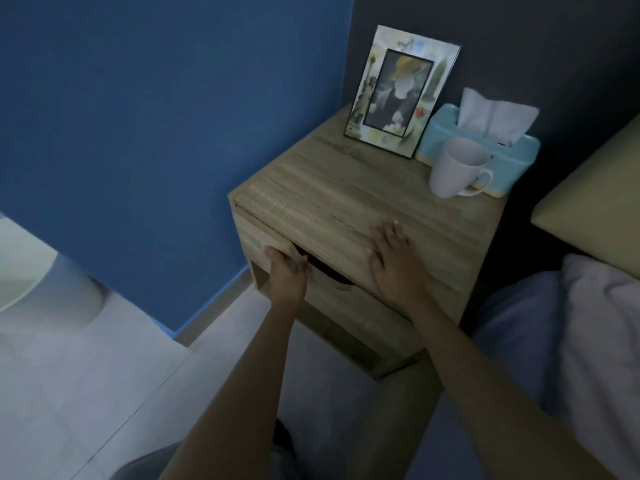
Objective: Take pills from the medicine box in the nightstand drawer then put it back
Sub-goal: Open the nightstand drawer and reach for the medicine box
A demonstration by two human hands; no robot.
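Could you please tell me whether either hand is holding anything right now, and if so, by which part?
The left hand grips the drawer front by its top edge, at the cutout. The right hand rests flat on the nightstand top, holding nothing.

One nightstand (349,202), centre frame. One drawer (346,303) on its front. On top, upper right: one picture frame (401,91), one tissue box (485,150), one mug (453,168). Two hands: left hand (285,271), right hand (394,261). One bed (588,341), right edge.
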